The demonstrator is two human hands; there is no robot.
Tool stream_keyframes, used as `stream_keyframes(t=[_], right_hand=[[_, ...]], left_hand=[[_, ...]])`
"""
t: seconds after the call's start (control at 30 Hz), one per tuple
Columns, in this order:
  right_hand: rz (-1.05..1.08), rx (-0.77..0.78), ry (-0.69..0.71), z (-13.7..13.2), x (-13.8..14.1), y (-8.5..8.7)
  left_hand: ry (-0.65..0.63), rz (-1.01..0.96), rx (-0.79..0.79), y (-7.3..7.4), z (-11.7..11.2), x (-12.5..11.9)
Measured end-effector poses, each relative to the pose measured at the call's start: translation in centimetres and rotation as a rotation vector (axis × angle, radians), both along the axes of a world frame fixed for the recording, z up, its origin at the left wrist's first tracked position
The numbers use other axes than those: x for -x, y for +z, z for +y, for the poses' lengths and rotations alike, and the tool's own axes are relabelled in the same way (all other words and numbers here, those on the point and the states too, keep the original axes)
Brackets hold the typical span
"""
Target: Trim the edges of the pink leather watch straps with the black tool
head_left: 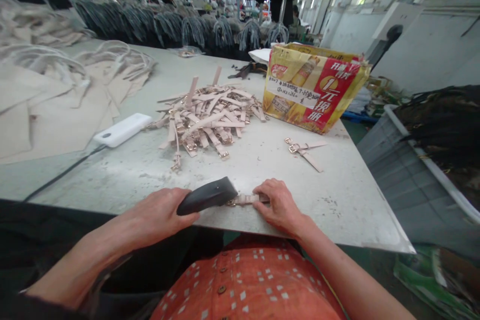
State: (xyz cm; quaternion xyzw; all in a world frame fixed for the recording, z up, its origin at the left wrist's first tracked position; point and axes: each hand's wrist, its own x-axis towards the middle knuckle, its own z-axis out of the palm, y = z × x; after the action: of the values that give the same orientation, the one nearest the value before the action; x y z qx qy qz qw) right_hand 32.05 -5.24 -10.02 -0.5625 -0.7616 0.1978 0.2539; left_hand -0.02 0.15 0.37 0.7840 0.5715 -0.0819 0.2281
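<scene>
My left hand [170,210] is wrapped round a black electric clipper [206,196], its wide head pointing right. The clipper's head is over the left end of a pale pink buckle strap [245,200], beside a small metal buckle. Pinching the strap's other end, my right hand [277,205] keeps it on the table near the front edge. Whether the clipper touches the strap I cannot tell. Beyond my hands lies a heap of similar buckle straps [210,115]. A couple of loose straps [305,152] lie apart to the right.
A yellow and red cardboard box [315,90] stands at the back right of the table [240,167]. On the left are a white power bank [123,130] with a black cable and cream fabric pieces [56,110]. A grey bin [423,170] of dark material stands beyond the right edge.
</scene>
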Motion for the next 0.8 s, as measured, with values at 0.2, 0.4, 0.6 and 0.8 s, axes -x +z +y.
stream_keyframes(t=[0.2,0.4,0.6,0.8], right_hand=[[0.075,-0.014,0.007,0.2,0.5,-0.8],[0.169,0.038,-0.031,0.0,0.3,-0.6],[0.215,0.088,-0.045,0.1,0.1,-0.9],[0.222,0.088,-0.044,0.2,0.1,-1.1]], left_hand=[[-0.072,0.086,-0.041,1.2,-0.5,-2.2],[-0.181,0.117,-0.007,2.0,-1.0,-5.7],[-0.195,0.176,0.023,1.4,-0.7,-4.3],[-0.171,0.177,0.077,1.9,-0.6,-2.2]])
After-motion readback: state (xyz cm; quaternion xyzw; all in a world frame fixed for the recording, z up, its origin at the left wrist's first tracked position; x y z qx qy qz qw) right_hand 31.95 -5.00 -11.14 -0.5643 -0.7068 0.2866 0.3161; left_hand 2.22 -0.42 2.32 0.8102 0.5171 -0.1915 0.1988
